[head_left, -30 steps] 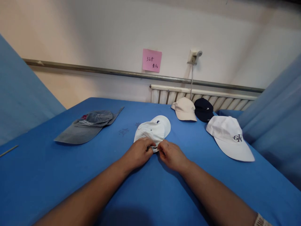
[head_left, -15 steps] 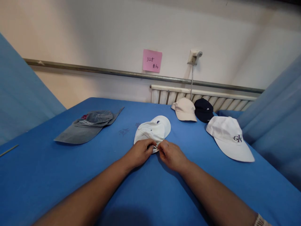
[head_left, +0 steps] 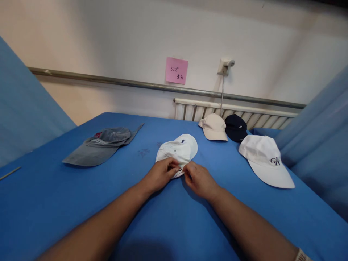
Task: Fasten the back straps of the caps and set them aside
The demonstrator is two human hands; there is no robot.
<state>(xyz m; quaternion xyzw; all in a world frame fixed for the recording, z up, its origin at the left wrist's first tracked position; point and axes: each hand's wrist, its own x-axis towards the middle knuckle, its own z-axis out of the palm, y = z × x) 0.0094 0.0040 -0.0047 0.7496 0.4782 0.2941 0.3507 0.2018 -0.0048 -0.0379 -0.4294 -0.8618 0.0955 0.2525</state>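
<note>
A white baseball cap (head_left: 175,150) with a small dark logo lies on the blue sheet, its brim pointing away from me. My left hand (head_left: 161,174) is closed on the left part of the cap's back edge, thumb and fingers pinched together. Close beside it, my right hand (head_left: 198,178) pinches the same back edge on the right. Between the fingertips a small bit of the rear strap shows, but its fastening is mostly hidden by my fingers.
A grey cap (head_left: 102,146) lies to the left. At the right are a beige cap (head_left: 214,127), a black cap (head_left: 236,127) and a white cap with dark letters (head_left: 265,159). A thin stick (head_left: 10,173) rests at the far left. Blue curtains (head_left: 320,137) hang at both sides.
My left thumb and fingers have shifted slightly at the cap's back strap. The right hand keeps its pinch, and the cap has hardly moved.
</note>
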